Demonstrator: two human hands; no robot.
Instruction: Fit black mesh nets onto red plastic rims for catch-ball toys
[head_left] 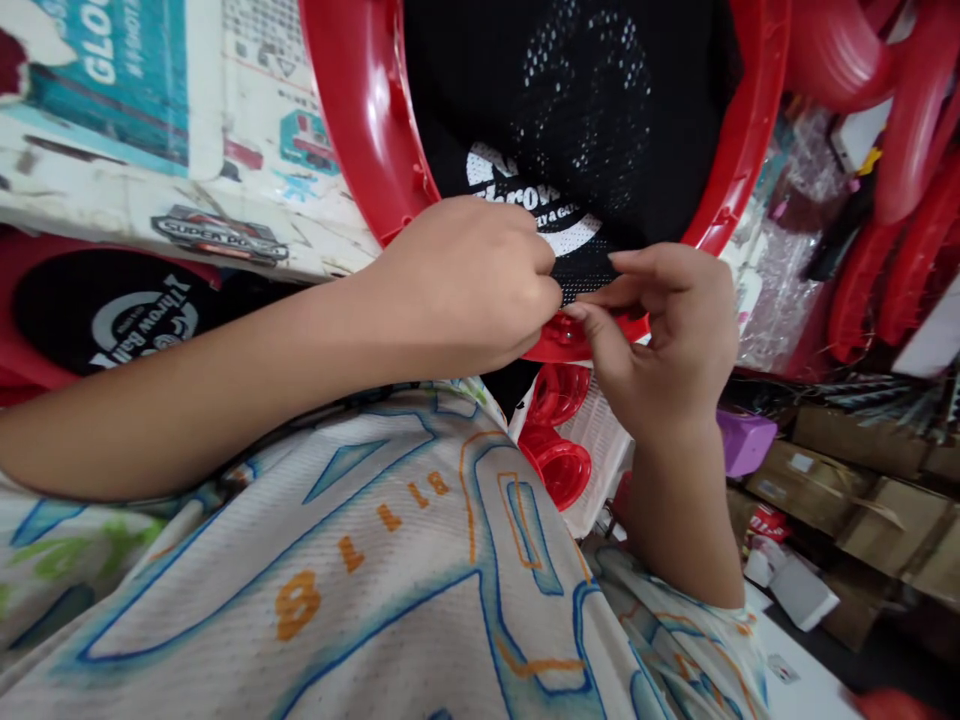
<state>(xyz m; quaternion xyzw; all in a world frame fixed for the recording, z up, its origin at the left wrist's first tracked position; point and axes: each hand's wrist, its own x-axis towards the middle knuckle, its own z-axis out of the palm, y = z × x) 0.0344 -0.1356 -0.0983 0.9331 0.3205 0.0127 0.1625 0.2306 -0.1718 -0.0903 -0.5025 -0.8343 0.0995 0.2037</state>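
A large red plastic ring [352,120] with black mesh fabric [570,90] stretched across it fills the top of the view; white lettering is printed on the mesh. My left hand [472,280] is closed into a fist on the lower edge of the mesh, right at the ring's rim. My right hand [667,330] pinches the same mesh edge from the right with thumb and forefinger, the two hands nearly touching. Under the hands the red rim [562,340] shows.
A printed cardboard box [150,120] lies at upper left, with another black-mesh red disc [112,310] below it. Red ring parts [559,460] sit on white trays under my hands. More red pieces [900,200], brown cartons [862,490] and a purple item [742,440] crowd the right.
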